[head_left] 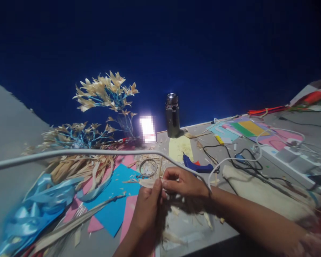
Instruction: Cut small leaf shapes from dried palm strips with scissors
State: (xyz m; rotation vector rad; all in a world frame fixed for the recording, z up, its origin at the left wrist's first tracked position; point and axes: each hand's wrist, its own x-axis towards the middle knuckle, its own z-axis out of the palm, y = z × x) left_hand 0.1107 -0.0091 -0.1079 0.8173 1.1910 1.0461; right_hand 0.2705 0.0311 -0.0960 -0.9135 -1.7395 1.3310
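My left hand [148, 203] is closed, its thumb and fingers pinching a pale strip of dried husk [146, 182] near the front of the table. Close against it, my right hand [184, 182] is also closed, with fingertips pressed on the same husk by the left thumb. A thin stick [160, 167] rises just behind the meeting fingertips; which hand touches it, I cannot tell. Past the hands lies a roll of tape [148, 167] among husk scraps. A blue glue gun [196, 166] rests to the right, beyond my right hand.
A white cable [96, 152] crosses in front of the view. Husk flowers on blue stems [107, 92] stand back left, beside a bright lamp [147, 128] and a dark flask [172, 116]. Blue ribbon [46, 194] lies left. A power strip [291, 160] and cords are at right.
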